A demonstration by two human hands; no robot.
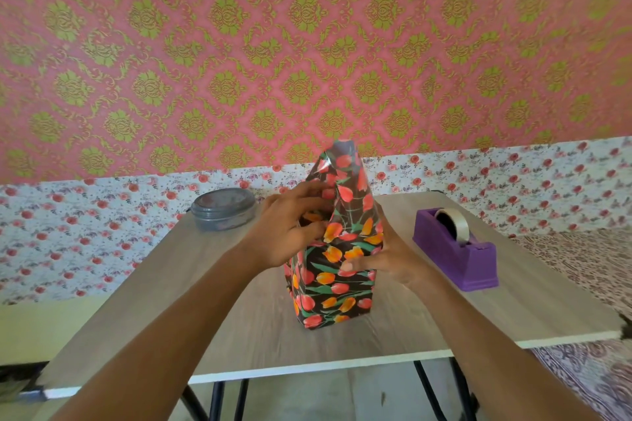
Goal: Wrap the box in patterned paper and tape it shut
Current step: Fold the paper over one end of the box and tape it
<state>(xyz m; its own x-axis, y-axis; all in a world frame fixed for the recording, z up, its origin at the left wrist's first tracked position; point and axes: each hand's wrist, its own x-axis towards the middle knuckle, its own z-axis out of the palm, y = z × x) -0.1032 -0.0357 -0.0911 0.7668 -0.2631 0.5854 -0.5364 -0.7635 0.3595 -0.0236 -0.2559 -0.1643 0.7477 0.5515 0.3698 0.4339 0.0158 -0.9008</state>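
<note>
**Box top fold in hand, no tape on it yet**

Box [333, 287] stands upright mid-tabletop [239, 335], its sides covered in patterned paper [345, 174] whose loose end sticks up at 12 o'clock. The left grip [290, 232] curls its fingers into that paper at the box's 10 o'clock. The right grip [390, 258] presses flat-fingered on the 3 o'clock side, clasping nothing. The next move likely calls for flattening the flaps, then reaching for the purple tape dispenser [458, 249] at 3 o'clock. A grey round tin [224, 208] sits at 10 o'clock. A pink-and-green damask wall [307, 44] stands behind.
</note>
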